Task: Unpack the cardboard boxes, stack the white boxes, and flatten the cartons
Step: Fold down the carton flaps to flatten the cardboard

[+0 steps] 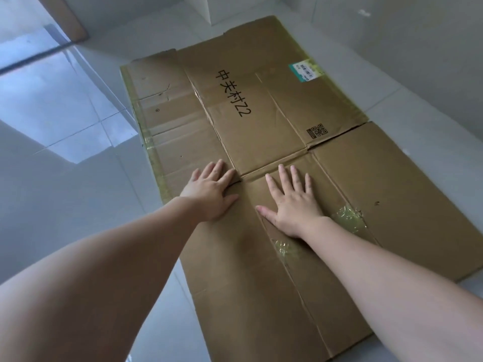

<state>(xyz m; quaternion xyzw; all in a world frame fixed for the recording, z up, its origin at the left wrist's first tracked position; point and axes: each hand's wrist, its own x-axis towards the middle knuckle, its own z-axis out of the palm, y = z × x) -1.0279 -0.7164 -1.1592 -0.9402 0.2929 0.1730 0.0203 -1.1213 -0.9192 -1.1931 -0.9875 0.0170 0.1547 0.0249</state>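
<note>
A flattened carton (274,152) is spread across the pale tiled floor (65,178), with its flaps laid open on all sides. The left hand (211,190) is pressed flat on the cardboard near the left flap, its fingers straight and kept close together, nothing being gripped. The right hand (292,202) is laid palm-down just beside it on the near panel, its fingers straight and spread apart, nothing being held there either. Black printed characters (231,92) are seen on the middle panel (they run lengthwise, away from the viewer), and a green and white label (305,69) is stuck near the far right edge. A printed code block (317,131) is found lower on the same panel. Crumpled clear tape (347,216) is left by the right wrist. White boxes (201,7) are partly seen beyond the far edge of the carton.
</note>
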